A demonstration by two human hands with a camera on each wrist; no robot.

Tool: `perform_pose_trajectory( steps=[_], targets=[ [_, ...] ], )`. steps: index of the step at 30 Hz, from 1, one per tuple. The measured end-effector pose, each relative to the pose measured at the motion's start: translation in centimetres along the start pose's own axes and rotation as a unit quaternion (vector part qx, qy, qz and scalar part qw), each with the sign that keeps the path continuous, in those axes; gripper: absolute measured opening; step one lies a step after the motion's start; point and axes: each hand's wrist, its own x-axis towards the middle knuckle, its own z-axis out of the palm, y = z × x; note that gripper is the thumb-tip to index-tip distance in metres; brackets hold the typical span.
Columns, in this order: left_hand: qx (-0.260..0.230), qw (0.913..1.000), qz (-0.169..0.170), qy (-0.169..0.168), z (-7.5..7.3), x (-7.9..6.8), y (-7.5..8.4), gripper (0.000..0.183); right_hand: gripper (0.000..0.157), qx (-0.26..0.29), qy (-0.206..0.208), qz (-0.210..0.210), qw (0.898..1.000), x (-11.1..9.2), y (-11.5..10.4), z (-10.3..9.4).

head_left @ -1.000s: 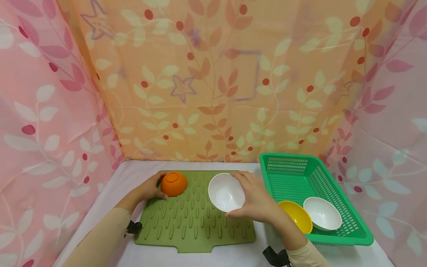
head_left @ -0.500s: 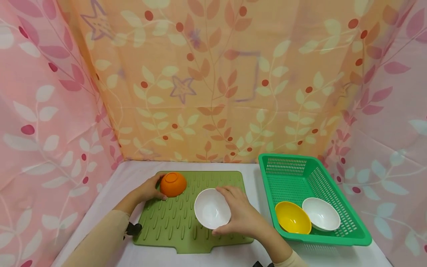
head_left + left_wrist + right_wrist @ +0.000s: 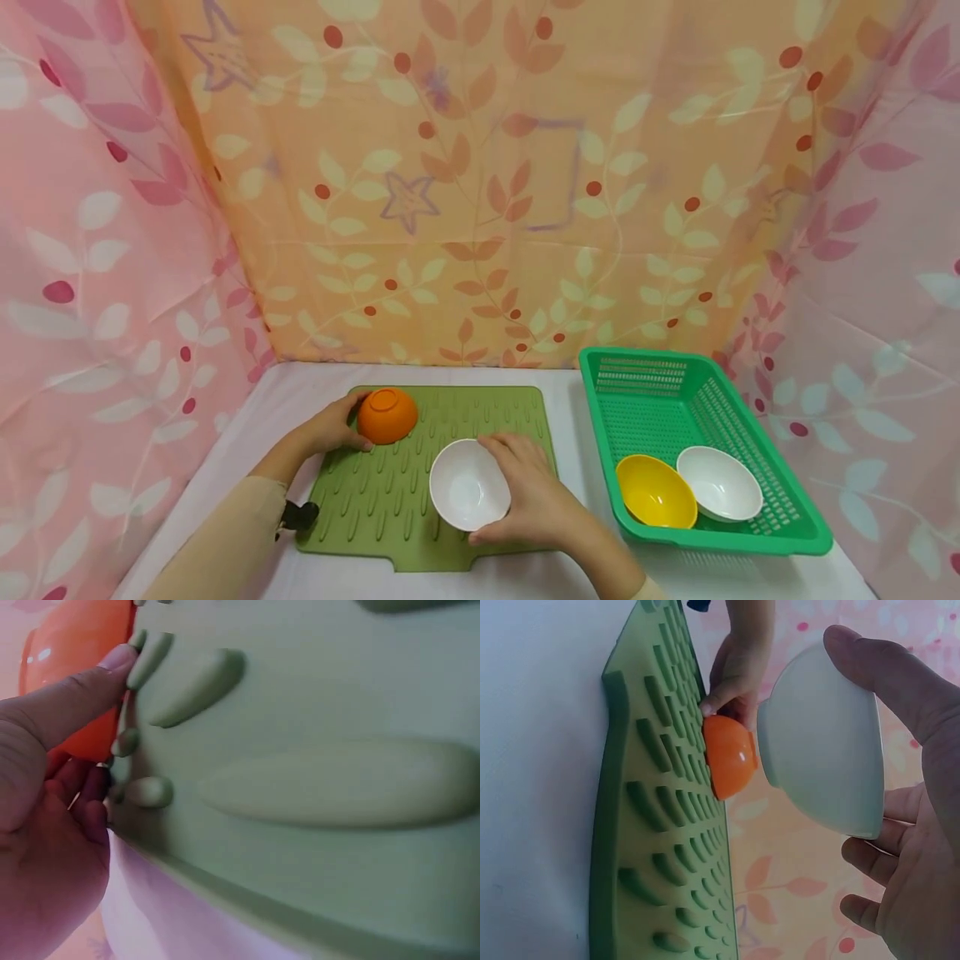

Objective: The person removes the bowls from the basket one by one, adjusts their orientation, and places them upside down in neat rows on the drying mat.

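An orange bowl (image 3: 387,416) lies upside down at the far left of a green drying mat (image 3: 382,500). My left hand (image 3: 327,428) grips its left side low down, with the thumb (image 3: 79,694) against its rim in the left wrist view. Above the mat's near right part, my right hand (image 3: 528,492) holds a white bowl (image 3: 468,485) by its rim, thumb on one side and fingers on the other. That bowl's mouth faces up. Its foot points toward the mat in the right wrist view, with a gap between them.
A green plastic basket (image 3: 641,500) stands right of the mat. Inside it, a yellow bowl (image 3: 657,493) and a second white bowl (image 3: 720,483) sit side by side at the near end. Patterned cloth (image 3: 480,208) hangs behind and at both sides of the white-covered table (image 3: 558,575).
My right hand has carried the white bowl left and nearer to me over the mat, uncovering more of the yellow bowl. The left hand stays at the orange bowl.
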Motion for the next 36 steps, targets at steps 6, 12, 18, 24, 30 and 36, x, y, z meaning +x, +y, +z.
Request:
perform_pose_trajectory(
  steps=[6,12,18,24,30,36],
  targets=[
    [0.031,0.9993,0.003,-0.02,-0.5,0.1,0.4,0.116,0.122,-0.006,-0.003,-0.002,1.0,-0.2,0.1,0.3],
    [0.035,0.9991,0.017,-0.017,-0.9,-0.3,1.2,0.119,0.121,-0.006,-0.007,0.006,1.0,-0.4,0.3,0.5],
    [0.04,0.9981,0.045,0.013,-2.0,-1.4,3.1,0.116,0.12,0.001,-0.006,0.013,1.0,-0.2,0.6,0.7],
    [0.1,0.9901,0.075,0.063,-3.8,-3.5,4.8,0.098,0.12,-0.006,-0.008,-0.001,1.0,0.0,1.1,1.1],
    [0.08,0.9854,0.107,0.106,-4.5,-5.8,7.2,0.081,0.121,-0.005,-0.008,-0.005,1.0,0.0,1.3,1.4],
    [0.048,0.9792,0.143,0.136,-3.4,-8.1,10.8,0.067,0.121,-0.006,0.003,-0.002,1.0,-0.1,1.3,1.2]
  ],
)
